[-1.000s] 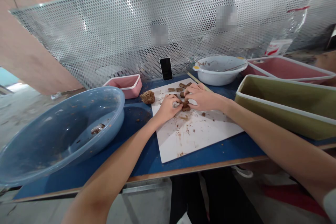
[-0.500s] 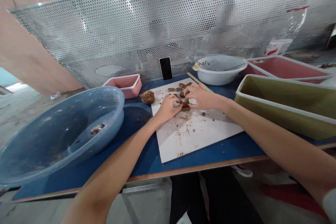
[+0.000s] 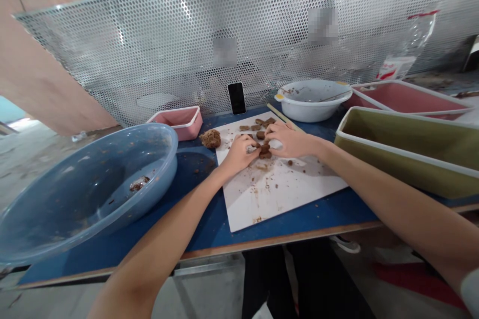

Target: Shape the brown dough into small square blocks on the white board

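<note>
Both hands meet over a white board [image 3: 254, 199] on the blue table. My left hand [image 3: 239, 153] has its fingers curled, thumb and fingertips against a small brown clay-like piece [image 3: 265, 149]. From the other side my right hand [image 3: 286, 139] closes thumb and fingers on the same piece. Another brown piece lies just below it, close to the fingertips. Several short brown pieces [image 3: 256, 127] rest on the board behind the hands, partly covered by my right hand. Brown crumbs are scattered over the board. Left of the board sits a rough brown lump [image 3: 210, 138].
A large blue basin [image 3: 164, 159] stands at left, a small pink tub [image 3: 192, 124] behind it. A phone [image 3: 236, 98] leans on the perforated metal screen [image 3: 168, 60]. At right are a white basin [image 3: 310, 109], a stick [image 3: 280, 114], a green trough [image 3: 392, 159] and a pink tray [image 3: 411, 97].
My right hand has shifted very slightly, its fingers a little lower over the brown piece. My left hand stays where it was.
</note>
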Action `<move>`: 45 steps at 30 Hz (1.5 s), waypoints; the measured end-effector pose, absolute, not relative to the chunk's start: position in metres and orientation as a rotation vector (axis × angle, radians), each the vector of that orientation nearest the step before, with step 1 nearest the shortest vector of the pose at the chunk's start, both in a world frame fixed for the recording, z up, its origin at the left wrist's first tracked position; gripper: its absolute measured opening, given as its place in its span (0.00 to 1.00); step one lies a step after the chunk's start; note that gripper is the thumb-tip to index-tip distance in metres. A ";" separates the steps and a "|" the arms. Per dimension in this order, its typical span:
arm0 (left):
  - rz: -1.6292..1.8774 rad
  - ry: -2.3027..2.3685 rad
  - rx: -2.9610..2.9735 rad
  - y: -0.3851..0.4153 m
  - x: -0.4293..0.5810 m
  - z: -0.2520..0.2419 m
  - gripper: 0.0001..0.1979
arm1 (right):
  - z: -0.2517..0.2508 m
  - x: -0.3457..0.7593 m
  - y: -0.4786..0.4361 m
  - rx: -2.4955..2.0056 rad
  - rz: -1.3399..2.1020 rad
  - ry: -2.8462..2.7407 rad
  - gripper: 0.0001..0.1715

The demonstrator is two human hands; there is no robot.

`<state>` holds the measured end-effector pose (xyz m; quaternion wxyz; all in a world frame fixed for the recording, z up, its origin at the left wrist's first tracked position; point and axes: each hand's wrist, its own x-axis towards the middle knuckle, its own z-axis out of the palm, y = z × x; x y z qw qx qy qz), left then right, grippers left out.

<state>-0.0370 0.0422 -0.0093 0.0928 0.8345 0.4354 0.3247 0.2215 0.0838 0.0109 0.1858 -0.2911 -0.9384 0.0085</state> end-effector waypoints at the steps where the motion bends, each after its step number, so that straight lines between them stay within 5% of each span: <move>1: 0.962 1.291 2.481 0.042 -0.037 -0.009 0.06 | 0.010 0.221 0.084 -0.827 0.061 -2.654 0.12; 7: 0.961 1.271 2.505 0.045 -0.041 -0.011 0.08 | 0.002 0.217 0.088 -0.850 0.153 -2.651 0.26; 37: 1.054 1.320 2.475 0.042 -0.043 -0.018 0.05 | 0.013 0.215 0.081 -0.901 0.240 -2.649 0.27; 45: 1.082 1.315 2.473 0.036 -0.041 -0.013 0.04 | 0.017 0.217 0.081 -0.812 0.158 -2.559 0.17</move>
